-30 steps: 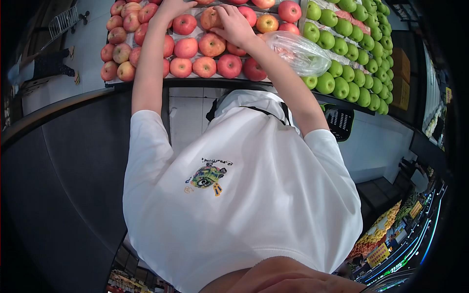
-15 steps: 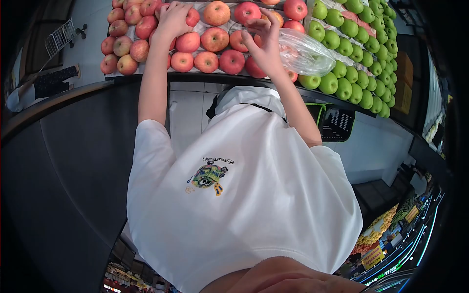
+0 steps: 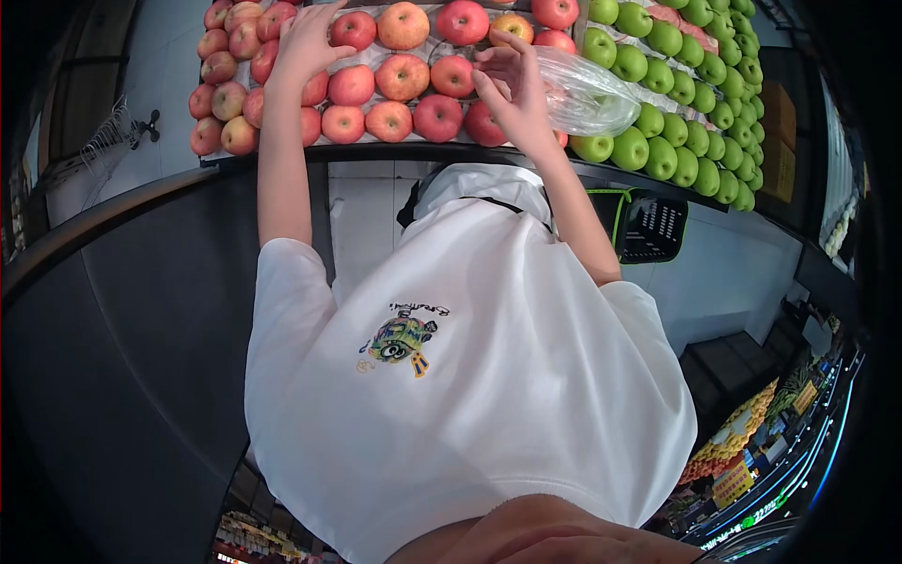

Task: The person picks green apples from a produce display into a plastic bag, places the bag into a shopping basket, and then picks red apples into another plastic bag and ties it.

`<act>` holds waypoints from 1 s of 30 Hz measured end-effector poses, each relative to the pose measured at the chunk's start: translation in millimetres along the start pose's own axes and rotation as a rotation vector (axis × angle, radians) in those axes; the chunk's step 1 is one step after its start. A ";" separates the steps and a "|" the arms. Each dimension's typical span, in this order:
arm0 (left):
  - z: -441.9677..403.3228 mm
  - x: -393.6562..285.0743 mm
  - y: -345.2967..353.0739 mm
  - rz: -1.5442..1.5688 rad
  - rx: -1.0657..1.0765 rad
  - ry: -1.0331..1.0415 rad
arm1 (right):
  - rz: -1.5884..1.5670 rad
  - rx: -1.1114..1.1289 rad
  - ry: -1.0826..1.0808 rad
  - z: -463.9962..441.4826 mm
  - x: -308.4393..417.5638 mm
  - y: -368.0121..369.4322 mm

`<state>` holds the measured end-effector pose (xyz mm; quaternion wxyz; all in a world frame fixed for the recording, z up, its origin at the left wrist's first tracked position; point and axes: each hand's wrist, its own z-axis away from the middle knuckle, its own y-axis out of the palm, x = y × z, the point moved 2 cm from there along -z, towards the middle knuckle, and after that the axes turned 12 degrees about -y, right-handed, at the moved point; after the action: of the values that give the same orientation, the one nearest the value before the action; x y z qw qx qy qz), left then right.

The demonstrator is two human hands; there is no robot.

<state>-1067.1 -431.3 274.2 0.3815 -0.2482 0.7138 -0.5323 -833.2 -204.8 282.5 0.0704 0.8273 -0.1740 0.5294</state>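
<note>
At the left of the sloping display, my left hand [image 3: 305, 45] is open over the red apples, its fingers spread. Its thumb lies just beside or against a red apple [image 3: 353, 31]; some fingertips run out of the top of the view. My right hand [image 3: 520, 92] hovers above the apples with bent fingers apart and nothing visible between thumb and fingers. Right behind it a clear plastic bag [image 3: 597, 99] lies across red and green apples; whether it touches the hand I cannot tell. A yellowish-red apple [image 3: 512, 28] is near the right fingertips.
Rows of green apples [image 3: 662, 155] rise to the right. The stand's dark front edge [image 3: 413, 150] runs between my body and the fruit. A black basket with a green rim [image 3: 653, 226] is below, right of my body. A wire rack [image 3: 111, 132] stands on the floor far left.
My left hand has shifted left, uncovering more of the apple by its thumb. My right hand has moved slightly back toward me. The whole view has shifted a little.
</note>
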 end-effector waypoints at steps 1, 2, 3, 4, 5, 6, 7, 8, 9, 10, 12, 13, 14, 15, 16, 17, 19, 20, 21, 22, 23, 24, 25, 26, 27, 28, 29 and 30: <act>5.6 4.6 -6.9 -0.001 0.004 -0.003 | 0.008 0.001 0.007 0.7 5.2 -7.0; 11.9 10.1 -17.5 0.091 -0.061 -0.019 | 0.030 -0.024 -0.016 1.3 12.1 -15.9; 19.5 13.8 -28.7 0.182 -0.127 -0.035 | 0.035 -0.061 -0.028 2.8 19.0 -26.4; 30.5 13.6 -40.8 0.177 -0.126 -0.038 | 0.038 -0.098 -0.042 4.8 25.7 -37.6; 44.0 14.2 -54.7 0.217 -0.155 -0.139 | 0.051 -0.157 -0.036 7.9 32.1 -50.1; 56.4 16.2 -65.1 0.258 -0.184 -0.241 | 0.064 -0.216 -0.029 12.5 36.6 -63.4; 68.0 19.9 -69.0 0.254 -0.180 -0.245 | 0.088 -0.270 -0.051 16.9 38.5 -77.3; 80.8 26.1 -69.7 0.288 -0.219 -0.277 | 0.114 -0.324 -0.074 21.3 40.0 -91.4; 92.6 30.4 -68.4 0.321 -0.260 -0.309 | 0.178 -0.364 -0.056 27.0 41.9 -104.6; 103.7 31.4 -65.3 0.318 -0.260 -0.313 | 0.242 -0.404 -0.040 33.0 43.5 -116.5; 121.5 30.8 -54.4 0.350 -0.165 -0.357 | 0.269 -0.464 -0.022 44.6 43.8 -135.4; 126.0 22.5 -48.7 0.384 -0.162 -0.375 | 0.283 -0.501 -0.002 49.4 44.1 -141.6; 131.2 19.0 -36.1 0.468 -0.133 -0.422 | 0.287 -0.514 0.016 55.1 41.4 -148.6; 133.3 10.1 -28.6 0.474 -0.119 -0.438 | 0.302 -0.518 0.024 59.3 39.7 -152.8; 133.2 1.1 -22.0 0.481 -0.107 -0.453 | 0.316 -0.523 0.028 61.9 38.7 -155.6; 131.4 -7.5 -17.3 0.341 -0.181 -0.326 | 0.327 -0.518 0.029 63.6 38.6 -156.6; 124.5 -15.1 -4.9 0.155 -0.143 -0.195 | 0.307 -0.517 0.031 63.0 40.6 -151.9; 118.9 -16.8 -0.7 0.155 -0.145 -0.198 | 0.291 -0.521 0.035 62.8 41.3 -148.4; 112.7 -22.0 2.3 0.085 -0.114 -0.126 | 0.254 -0.524 0.051 60.9 42.4 -142.4; 106.5 -25.1 6.4 0.015 -0.083 -0.053 | 0.265 -0.493 0.042 59.1 43.3 -136.1; 99.8 -23.2 13.6 -0.018 -0.044 -0.042 | 0.245 -0.470 0.039 57.4 42.7 -130.8; 95.1 -20.2 19.5 -0.019 -0.046 -0.041 | 0.226 -0.449 0.036 56.3 41.5 -126.8; 90.9 -18.2 25.4 -0.050 -0.014 -0.033 | 0.214 -0.424 0.035 56.5 40.5 -124.7; 88.2 -16.3 30.6 -0.079 0.019 -0.025 | 0.202 -0.409 0.033 56.0 41.0 -121.7; 85.1 -16.8 30.1 -0.079 0.018 -0.018 | 0.208 -0.393 0.020 55.6 42.1 -120.1; 81.6 -17.2 29.4 -0.096 0.058 -0.019 | 0.215 -0.377 0.009 55.8 43.0 -119.6; 79.1 -17.1 29.4 -0.113 0.099 -0.022 | 0.217 -0.384 0.009 57.2 43.0 -120.1; 76.6 -15.9 30.3 -0.113 0.100 -0.015 | 0.209 -0.380 0.021 58.5 42.2 -120.5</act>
<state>-994.3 -453.5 239.1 0.3680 -0.2729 0.6684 -0.5860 -723.8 -119.3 303.5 0.1715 0.7711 -0.3549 0.5001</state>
